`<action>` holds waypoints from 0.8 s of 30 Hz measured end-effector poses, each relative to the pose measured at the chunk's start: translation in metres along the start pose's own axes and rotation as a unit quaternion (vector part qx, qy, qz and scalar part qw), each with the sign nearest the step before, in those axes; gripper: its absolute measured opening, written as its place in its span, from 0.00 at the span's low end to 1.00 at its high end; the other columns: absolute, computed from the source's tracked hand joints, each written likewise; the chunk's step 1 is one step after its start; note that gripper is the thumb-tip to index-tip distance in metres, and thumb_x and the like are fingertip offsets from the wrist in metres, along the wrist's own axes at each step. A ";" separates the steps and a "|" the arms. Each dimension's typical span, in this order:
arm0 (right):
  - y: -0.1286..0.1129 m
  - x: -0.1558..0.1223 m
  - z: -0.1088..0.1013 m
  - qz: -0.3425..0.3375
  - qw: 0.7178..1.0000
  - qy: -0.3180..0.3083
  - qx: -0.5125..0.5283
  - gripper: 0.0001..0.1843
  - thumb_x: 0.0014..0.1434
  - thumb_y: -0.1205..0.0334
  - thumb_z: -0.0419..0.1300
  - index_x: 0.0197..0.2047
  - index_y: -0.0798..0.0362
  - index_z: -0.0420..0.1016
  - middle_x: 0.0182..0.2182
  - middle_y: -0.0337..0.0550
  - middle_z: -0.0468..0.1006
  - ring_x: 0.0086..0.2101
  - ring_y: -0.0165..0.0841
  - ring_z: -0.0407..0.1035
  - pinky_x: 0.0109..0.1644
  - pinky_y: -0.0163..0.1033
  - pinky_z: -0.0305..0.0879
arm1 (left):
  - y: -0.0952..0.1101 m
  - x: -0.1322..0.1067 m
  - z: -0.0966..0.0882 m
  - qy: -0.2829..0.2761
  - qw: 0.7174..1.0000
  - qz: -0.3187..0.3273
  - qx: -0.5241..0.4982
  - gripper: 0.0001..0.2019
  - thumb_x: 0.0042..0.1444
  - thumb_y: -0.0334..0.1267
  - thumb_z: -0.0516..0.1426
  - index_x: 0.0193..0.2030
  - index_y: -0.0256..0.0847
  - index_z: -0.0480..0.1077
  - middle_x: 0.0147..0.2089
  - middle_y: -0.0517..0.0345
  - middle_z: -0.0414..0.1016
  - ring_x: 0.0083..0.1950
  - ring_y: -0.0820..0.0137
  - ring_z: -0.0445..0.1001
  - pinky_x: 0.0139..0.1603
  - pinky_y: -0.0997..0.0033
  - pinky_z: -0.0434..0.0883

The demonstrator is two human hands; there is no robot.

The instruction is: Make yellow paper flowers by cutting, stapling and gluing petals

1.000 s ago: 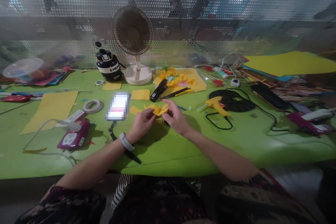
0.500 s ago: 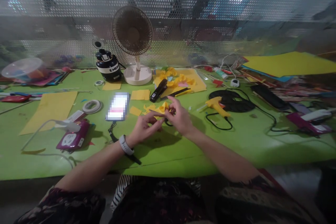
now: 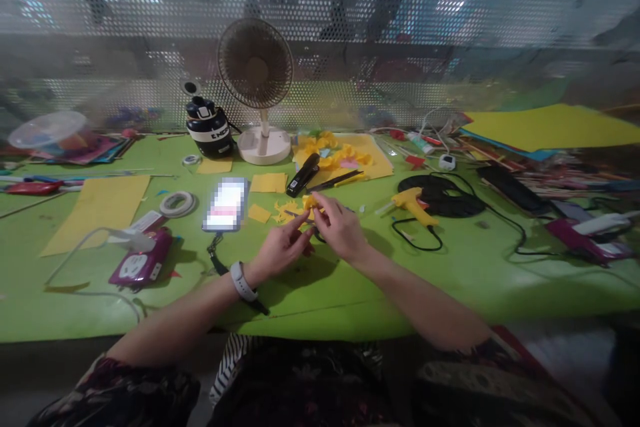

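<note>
A: Where is the little yellow paper (image 3: 309, 201)?
B: In front of the black stapler (image 3: 303, 175), on the person's side. The right hand (image 3: 341, 227) pinches it with its fingertips, maybe because thin paper would squash in a big grab.
A: And the left hand (image 3: 283, 247)?
B: Its fingers are bunched up close to the paper. I can't tell if they hold it, or the thin dark blade (image 3: 291, 213) next to them.
A: Where are the yellow scraps (image 3: 283, 208)?
B: In front of the stapler, a bit left.
A: And the phone (image 3: 226, 205)?
B: Left of the stapler, screen up, maybe so it's easy to look at.
A: The glue gun (image 3: 414, 203)?
B: Right of the stapler, tip toward the hands. I guess that makes it easy to reach.
A: The curly yellow pieces (image 3: 350, 149)?
B: Behind the stapler, to its right, on a yellow sheet (image 3: 384, 159), maybe to keep them together.
</note>
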State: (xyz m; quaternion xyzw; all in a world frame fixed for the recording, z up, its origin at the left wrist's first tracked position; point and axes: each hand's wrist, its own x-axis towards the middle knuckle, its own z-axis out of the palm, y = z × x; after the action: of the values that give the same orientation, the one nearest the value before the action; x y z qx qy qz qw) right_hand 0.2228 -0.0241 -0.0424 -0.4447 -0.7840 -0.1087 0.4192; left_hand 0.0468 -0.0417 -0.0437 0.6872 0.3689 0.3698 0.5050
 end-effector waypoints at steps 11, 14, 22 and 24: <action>0.008 0.002 0.005 -0.070 0.995 -0.002 -0.071 0.18 0.70 0.69 0.51 0.59 0.57 0.74 0.40 0.51 0.84 0.37 0.38 0.77 0.42 0.43 0.72 | 0.008 0.011 -0.005 0.045 0.860 -0.164 -0.480 0.19 0.55 0.43 0.66 0.53 0.41 0.75 0.40 0.56 0.82 0.41 0.71 0.80 0.43 0.70 0.76; 0.007 0.003 0.005 -0.105 0.989 -0.011 -0.105 0.17 0.70 0.70 0.52 0.57 0.57 0.75 0.38 0.51 0.84 0.36 0.37 0.75 0.40 0.43 0.69 | 0.007 0.014 -0.005 0.064 0.827 -0.183 -0.527 0.14 0.55 0.45 0.67 0.43 0.38 0.77 0.39 0.56 0.81 0.41 0.72 0.79 0.43 0.72 0.75; 0.002 0.003 0.004 -0.160 0.978 -0.003 -0.136 0.24 0.70 0.69 0.52 0.67 0.56 0.64 0.31 0.45 0.82 0.30 0.35 0.71 0.35 0.43 0.59 | 0.004 0.018 -0.007 0.090 0.800 -0.215 -0.552 0.08 0.55 0.36 0.67 0.37 0.34 0.76 0.34 0.57 0.80 0.35 0.74 0.79 0.39 0.75 0.75; 0.003 0.003 0.004 -0.171 0.976 0.016 -0.137 0.24 0.70 0.69 0.53 0.68 0.56 0.63 0.32 0.46 0.81 0.31 0.35 0.70 0.36 0.43 0.59 | 0.002 0.018 -0.007 0.093 0.793 -0.213 -0.564 0.06 0.55 0.34 0.66 0.37 0.34 0.75 0.33 0.57 0.80 0.34 0.75 0.79 0.38 0.76 0.76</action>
State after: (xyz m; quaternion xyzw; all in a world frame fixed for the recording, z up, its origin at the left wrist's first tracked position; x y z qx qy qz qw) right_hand 0.2219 -0.0187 -0.0435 -0.3552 -0.8195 -0.2922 0.3420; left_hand 0.0495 -0.0232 -0.0376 0.1469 0.2773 0.4571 0.8322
